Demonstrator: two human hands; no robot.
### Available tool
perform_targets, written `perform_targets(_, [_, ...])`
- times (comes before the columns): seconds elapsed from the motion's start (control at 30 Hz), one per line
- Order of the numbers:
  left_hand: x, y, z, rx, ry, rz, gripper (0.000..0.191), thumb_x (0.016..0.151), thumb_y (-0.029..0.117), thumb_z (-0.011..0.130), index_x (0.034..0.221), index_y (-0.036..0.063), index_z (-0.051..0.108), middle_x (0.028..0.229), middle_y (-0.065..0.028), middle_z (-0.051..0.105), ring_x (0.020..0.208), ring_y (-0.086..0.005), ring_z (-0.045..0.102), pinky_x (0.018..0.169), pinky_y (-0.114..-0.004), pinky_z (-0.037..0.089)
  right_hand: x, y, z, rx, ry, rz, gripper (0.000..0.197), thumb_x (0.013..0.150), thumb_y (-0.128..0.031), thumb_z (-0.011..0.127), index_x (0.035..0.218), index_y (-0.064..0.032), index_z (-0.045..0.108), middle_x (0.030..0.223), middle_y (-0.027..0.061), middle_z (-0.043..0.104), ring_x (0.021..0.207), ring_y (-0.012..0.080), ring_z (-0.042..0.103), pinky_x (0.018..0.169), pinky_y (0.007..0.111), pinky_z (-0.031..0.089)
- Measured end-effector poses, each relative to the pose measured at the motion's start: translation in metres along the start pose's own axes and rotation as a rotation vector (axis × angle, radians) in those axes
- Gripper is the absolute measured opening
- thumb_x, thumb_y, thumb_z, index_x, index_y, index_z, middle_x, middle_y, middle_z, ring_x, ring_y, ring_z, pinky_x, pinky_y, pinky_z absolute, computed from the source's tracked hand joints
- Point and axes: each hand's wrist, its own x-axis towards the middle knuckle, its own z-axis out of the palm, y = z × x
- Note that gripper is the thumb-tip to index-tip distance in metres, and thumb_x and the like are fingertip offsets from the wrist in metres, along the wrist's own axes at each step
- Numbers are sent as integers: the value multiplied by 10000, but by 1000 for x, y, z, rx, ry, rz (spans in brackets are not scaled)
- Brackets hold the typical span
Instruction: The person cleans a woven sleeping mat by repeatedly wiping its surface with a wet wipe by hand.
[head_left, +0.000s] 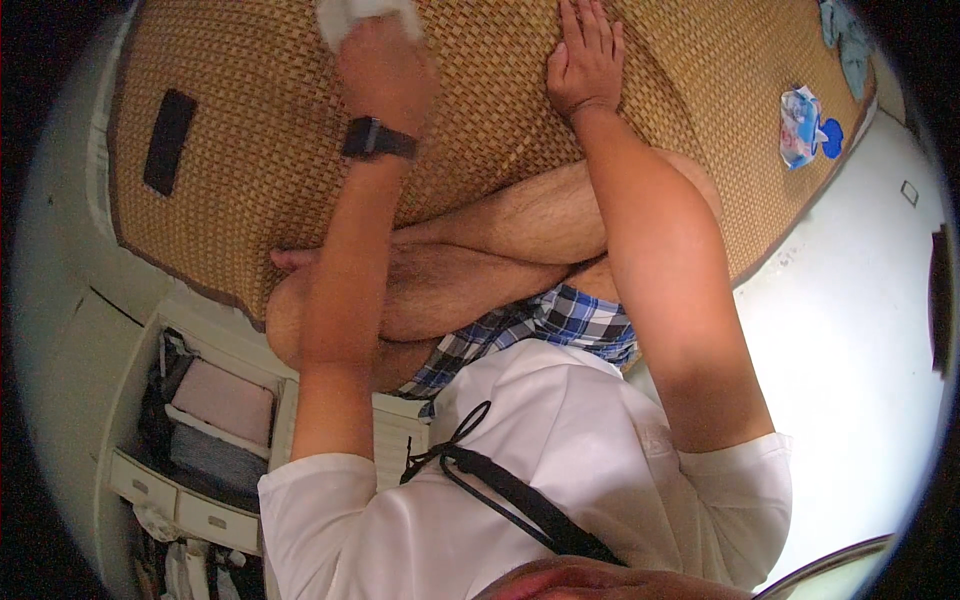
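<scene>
My left hand (386, 71), blurred and with a black watch on its wrist, holds a white wipe or cloth (337, 19) against or just above a woven mat (487, 90). The top edge of the picture cuts off part of the wipe. Palm down, my right hand (591, 64) rests on the mat with its fingers a little apart and nothing in it. On the right of the mat lies a pack of wet wipes (799, 127), its blue lid raised and a wipe sticking out.
A dark flat rectangular object (170, 142), perhaps a phone, lies on the mat's left. Blue-grey cloth (853, 56) is bunched at the far right corner. My crossed legs (480, 277) take up the near side. A white shelf unit with drawers (217, 517) stands lower left.
</scene>
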Motion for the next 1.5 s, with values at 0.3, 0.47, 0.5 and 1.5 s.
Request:
perform_targets(0.3, [-51,70,14,-360,-211,458,355,811,129,715,1149,36,662,1218,-166,625,1223,-373,551,1081,-540,424,-1,4,17,-22,-5,-25,647,1004,-296,464,1610,-102,346,1677,147,308,1550,317,280,1290,516,159])
perform_targets(0.47, [-8,-19,28,-334,123,-8,342,891,147,707,1217,47,681,1269,-226,649,1177,-431,600,1023,-545,501,2,-5,-2,70,15,-3,630,1003,-294,392,1599,-92,361,1662,167,332,1544,341,284,1287,528,155])
perform_targets(0.5, [-4,-22,20,-334,122,-9,342,891,147,707,1217,47,681,1269,-226,649,1177,-431,600,1023,-545,501,1,-4,-1,74,16,-4,628,1005,-301,390,1596,-91,364,1660,167,335,1545,342,282,1287,529,154])
perform_targets(1.5, [-44,65,22,-401,-258,363,373,874,154,681,1236,68,656,1263,-167,626,1202,-398,586,1085,-529,462,-5,20,38,-199,44,-61,641,1027,-285,481,1627,-133,317,1696,115,278,1560,292,264,1291,498,166])
